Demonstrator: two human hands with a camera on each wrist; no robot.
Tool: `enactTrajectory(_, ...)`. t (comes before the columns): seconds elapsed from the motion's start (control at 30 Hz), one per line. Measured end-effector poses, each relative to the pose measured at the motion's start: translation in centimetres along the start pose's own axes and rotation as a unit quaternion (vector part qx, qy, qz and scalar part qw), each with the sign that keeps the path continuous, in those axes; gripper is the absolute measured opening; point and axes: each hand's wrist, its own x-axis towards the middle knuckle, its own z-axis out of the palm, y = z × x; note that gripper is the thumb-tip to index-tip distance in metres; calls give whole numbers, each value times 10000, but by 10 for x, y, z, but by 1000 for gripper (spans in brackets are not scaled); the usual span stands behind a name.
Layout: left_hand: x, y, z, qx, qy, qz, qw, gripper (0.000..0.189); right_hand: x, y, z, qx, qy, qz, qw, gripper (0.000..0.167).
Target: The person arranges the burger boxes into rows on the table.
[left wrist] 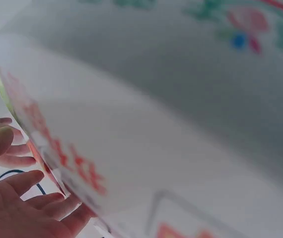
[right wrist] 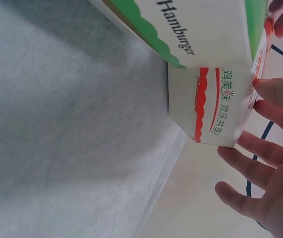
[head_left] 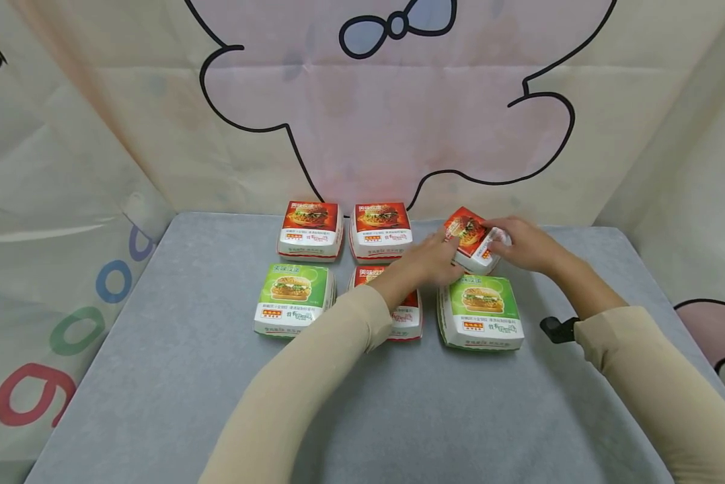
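At the back right of the table, a red-and-white hamburger box (head_left: 467,232) sits turned at an angle, its front over the back edge of a green-and-white hamburger box (head_left: 482,302). My left hand (head_left: 432,261) reaches across to the red box's left side, slightly blurred. In the left wrist view its fingers (left wrist: 57,206) are spread and fairly straight. My right hand (head_left: 522,245) is at the box's right side. Its extended fingers (right wrist: 260,148) touch the box's upper edge in the right wrist view. A white box side fills most of the left wrist view.
Two more red boxes, left (head_left: 309,228) and middle (head_left: 380,230), stand along the back. In front are a green box (head_left: 292,299) and a red box (head_left: 406,323) partly hidden by my left arm. A printed curtain (head_left: 362,121) hangs behind the grey-covered table (head_left: 175,390).
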Motion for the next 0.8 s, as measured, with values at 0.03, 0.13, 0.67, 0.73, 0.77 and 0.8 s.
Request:
enactTrajectory(0.03, 0, 1, 0, 40, 19, 24, 10000, 64, 0, 0, 0, -21, 11, 22, 10000, 49)
enactTrajectory(0.13, -2, 4, 0, 142, 17, 113, 9998, 63, -1, -1, 1, -98, 44, 142, 9998, 52)
enactTrajectory(0.67, -1, 4, 2, 178, -227, 209, 9994, 58, -5, -6, 6, -336, 300, 477, 9978, 52)
enactTrajectory(0.73, -1, 3, 2, 194, -208, 247, 9993, 59, -4, -6, 6, -245, 328, 491, 9980, 53)
enactTrajectory(0.77, -1, 2, 1, 199, -198, 253, 9993, 58, -4, -6, 5, -196, 344, 479, 9981, 53)
enactTrajectory(0.8, -1, 2, 1, 207, -184, 269, 9993, 58, -4, -5, 5, -142, 365, 448, 9982, 53)
